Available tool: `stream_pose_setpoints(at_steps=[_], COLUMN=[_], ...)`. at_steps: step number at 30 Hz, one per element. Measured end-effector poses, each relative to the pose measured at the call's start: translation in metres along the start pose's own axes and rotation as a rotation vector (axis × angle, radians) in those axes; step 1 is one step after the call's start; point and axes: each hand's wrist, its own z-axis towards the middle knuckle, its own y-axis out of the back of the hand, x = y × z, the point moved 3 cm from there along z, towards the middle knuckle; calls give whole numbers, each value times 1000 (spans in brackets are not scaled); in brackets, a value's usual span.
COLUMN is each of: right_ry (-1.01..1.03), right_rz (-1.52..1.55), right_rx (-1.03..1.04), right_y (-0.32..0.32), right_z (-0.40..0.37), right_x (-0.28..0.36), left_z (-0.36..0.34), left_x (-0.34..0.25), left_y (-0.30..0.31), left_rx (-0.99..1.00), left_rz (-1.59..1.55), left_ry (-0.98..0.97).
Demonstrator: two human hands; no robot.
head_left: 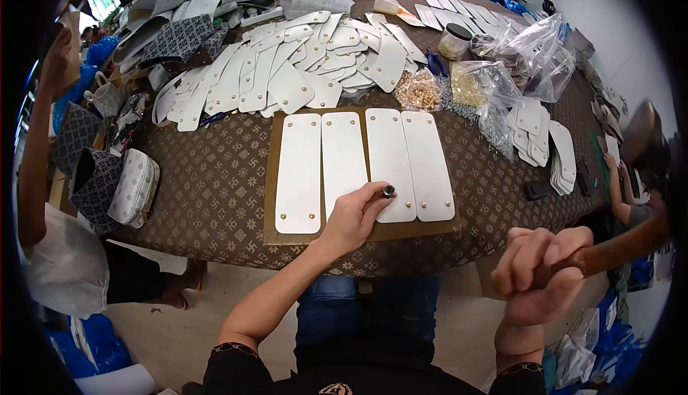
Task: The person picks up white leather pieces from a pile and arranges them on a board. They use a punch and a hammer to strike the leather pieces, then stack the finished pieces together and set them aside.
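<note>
Between my left hand's (352,217) thumb and fingers is a short metal setting punch (388,191). It stands over the near left corner of a white strip (387,151) with gold snaps at its other visible corners. The spot under the punch is hidden by my fingers. More white strips with gold snaps, such as the leftmost strip (297,173), lie side by side on a brown board (358,237). Raised at the right, my right hand (539,270) is wrapped round the wooden handle of a hammer (622,246). The hammer's dark head is blurred.
Behind the board spreads a large pile of white pieces with snaps (251,73). Gold snap parts (419,93), plastic bags (487,83) and a lidded jar (454,41) stand further right. A patterned pouch (135,189) sits at left, near another person (64,252).
</note>
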Motion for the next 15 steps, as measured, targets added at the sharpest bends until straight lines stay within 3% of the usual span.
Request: stream_pose_setpoints(at_steps=[2,3,4,6,7,9,11,15], right_ry=[-7,-451,-453,-642,-511,-596,-642,-688], right_rz=[-540,-810,-807,-859,-779,-658,-420,-404], right_rx=[218,374,366,432,377,254,102,12], right_y=[4,-2,0,14,21,32,38,49], right_z=[-7,3,-4,-9,-17,-26,-26,-26], right_x=[-34,-47,-47,-66,-74,-73,-70,-72], left_z=[0,-1,-8,0,0,5,12,30], left_x=[4,3,0,-6,-9,-4,-7,-5], left_y=[0,-1,-1,2,3,-3,-12,-37], left_rx=[-12,-27,-19,15,8,-44,-7,21], left_rz=[24,45,47,90,126,28,-61,-193], left_ry=[-23,-44,-44,-28,4,-73,-11,-37])
